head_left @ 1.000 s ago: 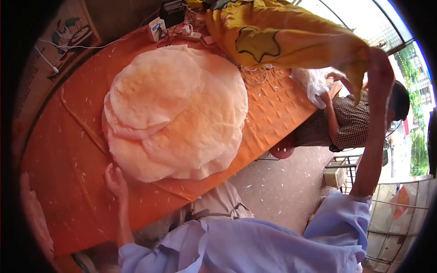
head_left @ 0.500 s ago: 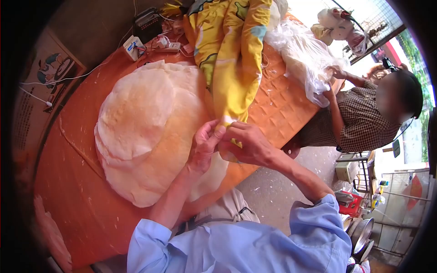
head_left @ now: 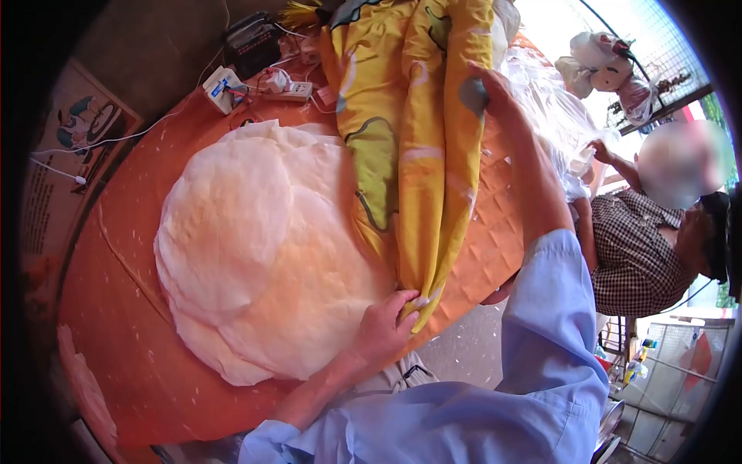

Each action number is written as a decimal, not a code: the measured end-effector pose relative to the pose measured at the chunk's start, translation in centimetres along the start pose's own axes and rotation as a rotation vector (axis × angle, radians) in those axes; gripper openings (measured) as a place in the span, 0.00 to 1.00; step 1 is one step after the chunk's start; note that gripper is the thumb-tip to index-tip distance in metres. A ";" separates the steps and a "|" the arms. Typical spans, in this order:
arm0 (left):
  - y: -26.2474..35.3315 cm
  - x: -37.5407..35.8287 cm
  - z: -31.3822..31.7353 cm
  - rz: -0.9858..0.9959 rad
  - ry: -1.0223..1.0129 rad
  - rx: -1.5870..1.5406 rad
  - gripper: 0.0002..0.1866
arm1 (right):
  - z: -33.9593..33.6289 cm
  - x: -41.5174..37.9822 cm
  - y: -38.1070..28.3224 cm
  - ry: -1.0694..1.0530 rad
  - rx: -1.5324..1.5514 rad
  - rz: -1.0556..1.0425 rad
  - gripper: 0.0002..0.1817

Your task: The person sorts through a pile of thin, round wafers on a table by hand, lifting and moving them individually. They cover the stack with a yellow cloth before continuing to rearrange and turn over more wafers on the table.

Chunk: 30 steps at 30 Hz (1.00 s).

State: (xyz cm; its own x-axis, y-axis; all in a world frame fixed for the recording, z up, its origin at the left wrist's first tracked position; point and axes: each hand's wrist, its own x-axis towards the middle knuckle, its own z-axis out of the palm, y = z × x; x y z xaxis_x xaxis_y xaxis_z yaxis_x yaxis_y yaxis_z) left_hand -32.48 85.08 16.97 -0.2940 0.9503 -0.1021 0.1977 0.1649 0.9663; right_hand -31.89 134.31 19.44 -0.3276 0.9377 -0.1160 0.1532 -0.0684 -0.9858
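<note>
A long yellow patterned cloth (head_left: 421,178) lies gathered in folds across the table. My left hand (head_left: 386,325) is closed around its narrow near end, by the table edge. Farther up, my right hand (head_left: 498,89) is at the cloth's right edge, with its fingers bent onto the fabric and partly hidden. Just left of the cloth lies a stack of large, pale, round flatbreads (head_left: 224,224), overlapping one another. The cloth's left edge lies against the stack.
The orange-covered table (head_left: 116,340) holds a power strip (head_left: 290,91), a white box (head_left: 224,89) and a black radio (head_left: 251,42) at the back. White plastic bags (head_left: 545,108) lie at right. A person in a checked shirt (head_left: 638,251) stands beyond them.
My right hand has left the cloth's near end and moved up to its far right edge. My left hand has come nearer to me, with the cloth end drawn along and stretched longer.
</note>
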 end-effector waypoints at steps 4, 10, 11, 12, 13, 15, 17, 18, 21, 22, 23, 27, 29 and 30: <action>-0.1 0.3 0.0 -0.052 -0.056 -0.004 0.21 | 2.5 3.6 -7.2 0.019 0.189 -0.089 0.13; 2.1 0.1 -4.2 0.044 0.130 -0.204 0.30 | 9.5 -5.8 -17.4 -0.495 -0.056 -0.534 0.13; 2.6 0.1 -6.0 0.061 0.196 -0.220 0.30 | 11.7 -10.0 -17.5 -0.617 -0.157 -0.653 0.14; 3.2 -0.2 -8.9 0.092 0.399 -0.430 0.29 | 13.5 -15.1 -17.1 -0.743 -0.242 -0.785 0.15; 2.9 -0.3 -11.5 0.115 0.464 -0.336 0.30 | 14.9 -19.1 -16.0 -0.872 -0.313 -0.909 0.16; 3.0 -0.7 -15.7 0.135 0.533 -0.322 0.30 | 15.9 -26.0 -11.3 -1.124 -0.442 -1.097 0.18; 3.3 -1.1 -18.8 0.163 0.744 -0.068 0.29 | 15.6 -33.0 -6.0 -1.368 -0.592 -1.173 0.17; 3.5 -1.0 -19.7 0.161 0.798 0.060 0.29 | 15.8 -36.6 -1.0 -1.277 -0.474 -1.167 0.07; 4.5 -0.5 -18.9 0.186 0.712 0.131 0.29 | 15.3 -41.9 5.7 -1.435 -0.466 -1.012 0.08; 5.7 0.0 -17.8 0.222 0.575 0.291 0.30 | 15.1 -43.1 7.1 -1.379 -0.443 -1.006 0.06; 6.5 1.0 -16.7 0.293 0.420 0.476 0.32 | 15.0 -44.0 8.3 -1.318 -0.420 -0.999 0.03; 4.7 5.8 -12.4 0.421 0.202 0.843 0.32 | 14.9 -45.5 10.4 -1.201 -0.536 -0.900 0.11; 1.2 7.9 -11.2 0.332 0.103 0.935 0.26 | 13.9 -46.1 9.4 -1.077 -0.571 -0.902 0.20; -0.7 8.9 -11.4 0.292 0.049 0.987 0.23 | 13.1 -46.0 9.0 -1.013 -0.590 -0.909 0.24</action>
State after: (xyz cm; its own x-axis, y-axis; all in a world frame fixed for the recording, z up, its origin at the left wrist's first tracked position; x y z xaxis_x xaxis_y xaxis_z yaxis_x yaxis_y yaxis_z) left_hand -45.86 90.41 18.06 -0.1451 0.9799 0.1366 0.9411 0.0941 0.3248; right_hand -27.63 86.12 14.28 -0.9730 -0.0654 0.2212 -0.1892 0.7748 -0.6033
